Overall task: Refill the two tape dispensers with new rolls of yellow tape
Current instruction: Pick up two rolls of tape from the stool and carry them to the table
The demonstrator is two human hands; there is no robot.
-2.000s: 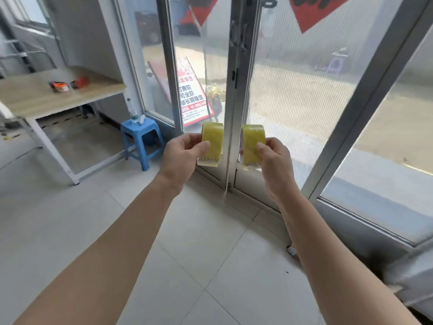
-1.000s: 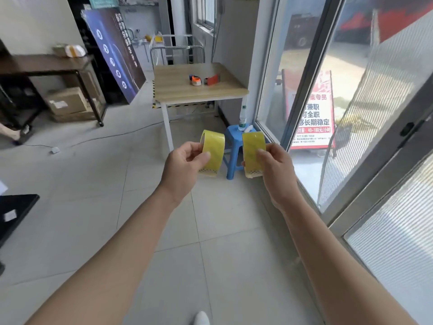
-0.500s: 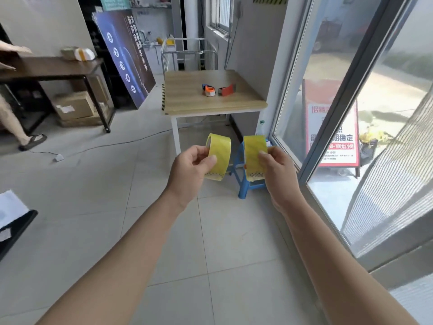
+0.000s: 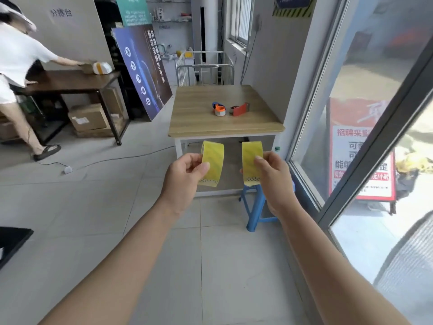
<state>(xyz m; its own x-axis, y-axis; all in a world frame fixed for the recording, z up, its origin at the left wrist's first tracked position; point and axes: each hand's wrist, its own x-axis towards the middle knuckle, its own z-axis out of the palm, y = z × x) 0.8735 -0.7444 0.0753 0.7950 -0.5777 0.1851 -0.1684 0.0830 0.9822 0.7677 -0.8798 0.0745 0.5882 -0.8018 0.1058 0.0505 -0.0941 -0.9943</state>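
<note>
Two rolls of yellow tape, one per hand, are held up in front of the wearer. The left hand (image 4: 185,174) pinches the left roll (image 4: 212,163), thumb on its outer face and the other fingers curled behind. The right hand (image 4: 273,177) pinches the right roll (image 4: 251,160) in the same way. Both rolls stand on edge with a clear gap between them, and each shows a printed loose tab at its six o'clock end.

At twelve o'clock from the hands, well apart, stands the wooden table (image 4: 225,129). It bears the orange-and-blue dispenser (image 4: 219,109) and, just beside it at three o'clock, the red dispenser (image 4: 240,109). Whether either holds a spent core cannot be told at this range. A blue stool (image 4: 256,202) sits at six o'clock from the right roll. At ten o'clock a second person (image 4: 16,55) leans over a dark table (image 4: 70,82).

Handling, as judged: each roll is light and stiff as a hoop, with a slick outer wrap and a rigid core. The surest hold is thumb on the face and fingers through the core, which leaves the tab free and its sticky side off the skin. No refilling has begun, since the rolls are not yet at the table.
</note>
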